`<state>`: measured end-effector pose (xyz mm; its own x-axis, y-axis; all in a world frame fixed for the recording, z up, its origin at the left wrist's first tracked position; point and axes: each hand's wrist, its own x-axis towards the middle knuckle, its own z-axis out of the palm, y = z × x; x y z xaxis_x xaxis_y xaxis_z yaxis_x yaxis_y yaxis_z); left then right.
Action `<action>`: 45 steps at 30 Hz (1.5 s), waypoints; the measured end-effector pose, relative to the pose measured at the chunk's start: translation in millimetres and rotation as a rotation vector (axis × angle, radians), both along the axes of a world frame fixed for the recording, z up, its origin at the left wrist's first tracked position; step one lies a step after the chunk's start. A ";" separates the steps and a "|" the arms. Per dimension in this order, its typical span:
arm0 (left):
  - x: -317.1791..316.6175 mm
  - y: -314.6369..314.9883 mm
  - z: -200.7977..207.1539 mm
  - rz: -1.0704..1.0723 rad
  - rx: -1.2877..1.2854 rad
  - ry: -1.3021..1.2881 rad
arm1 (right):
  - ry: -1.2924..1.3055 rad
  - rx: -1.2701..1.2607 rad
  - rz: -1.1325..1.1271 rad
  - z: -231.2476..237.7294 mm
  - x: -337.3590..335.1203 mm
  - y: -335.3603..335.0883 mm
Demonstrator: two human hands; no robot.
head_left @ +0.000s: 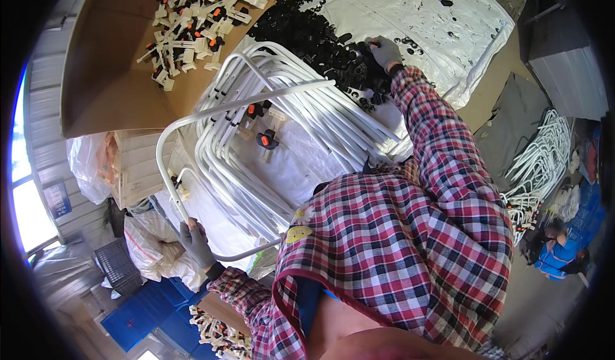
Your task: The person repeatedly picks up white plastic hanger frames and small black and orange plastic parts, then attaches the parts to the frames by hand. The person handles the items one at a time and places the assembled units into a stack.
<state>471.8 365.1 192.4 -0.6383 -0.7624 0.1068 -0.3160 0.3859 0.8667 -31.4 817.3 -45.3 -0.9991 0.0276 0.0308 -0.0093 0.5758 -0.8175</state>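
In a grey glove, my left hand (197,243) is closed around a white bent tube frame (168,143). One arm of that frame crosses above a stack of similar white tube frames (221,139). My right hand (385,51), also gloved, is at the edge of a heap of small black plastic parts (314,36). Its fingers are curled in, and what they pinch is hard to make out. Inside the stack lie black clips with orange knobs (266,139) and cream pieces, resting on white sheeting.
A cardboard box (109,72) of cream, black and orange clamps stands at the upper left. White sheeting (448,14) with scattered black bits lies at the far side. More tube frames (543,145) are stacked on the right, near a person in blue (557,257). A woven sack (157,245) is at left.
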 end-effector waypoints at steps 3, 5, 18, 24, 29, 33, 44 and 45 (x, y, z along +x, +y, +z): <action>-12.6 2.7 -6.8 -0.014 -0.038 0.016 | -0.121 -0.759 0.299 12.3 31.0 2.3; -33.4 -2.9 -10.8 -0.020 -0.076 -0.046 | -0.280 -1.052 0.425 16.2 58.4 5.8; -117.8 -34.4 -47.2 -0.387 0.002 0.066 | -0.202 -0.730 0.441 14.3 132.4 31.7; -103.3 -35.5 -58.5 -0.262 -0.096 -0.001 | -0.290 -0.464 0.672 62.9 135.0 55.8; -111.4 -7.0 -56.8 -0.348 -0.339 -0.057 | -0.350 -0.295 0.978 102.9 120.1 45.2; -160.3 53.5 -28.4 -0.550 -0.634 0.034 | 0.211 0.199 0.615 189.0 119.7 -41.6; -196.3 35.7 -56.5 -0.503 -0.277 0.218 | 1.200 0.076 0.814 159.7 157.0 -228.0; -183.6 19.8 -65.4 -0.430 -0.227 0.272 | 1.068 -0.066 0.789 123.7 156.0 -231.7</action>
<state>288.2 384.9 127.1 -0.8132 -0.3779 0.4426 0.1350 0.6173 0.7751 124.6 585.5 78.4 -0.2343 -0.5129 0.8259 -0.9709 0.0795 -0.2260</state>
